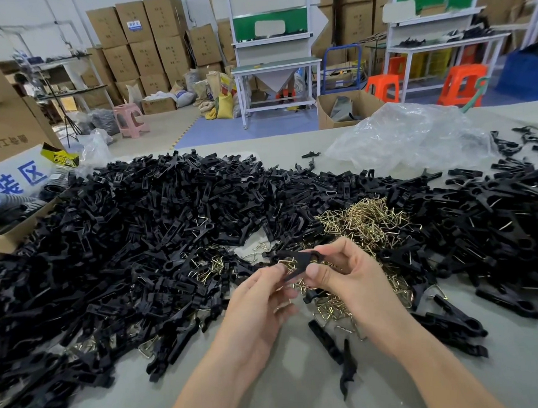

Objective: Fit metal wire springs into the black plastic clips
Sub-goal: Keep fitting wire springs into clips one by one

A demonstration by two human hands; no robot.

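Bottom centre: bare table with two loose clip pieces lying just below the hands. Centre of frame: left hand and right hand hold one black clip between them, above the table. Left thumb and forefinger pinch its lower left edge, other fingers curled under. Right thumb and fingers pinch its right end. Cannot tell if a wire is seated in the clip; brass wires show right behind it. Springs lie in a brass-coloured heap just beyond and under the hands, centre right. Clip pile spreads across the whole mid frame, left to right edge. Left edge: open carton. Upper right of table: crumpled clear bag. Far back: stacked boxes, white workbench, orange stools, pink stool.
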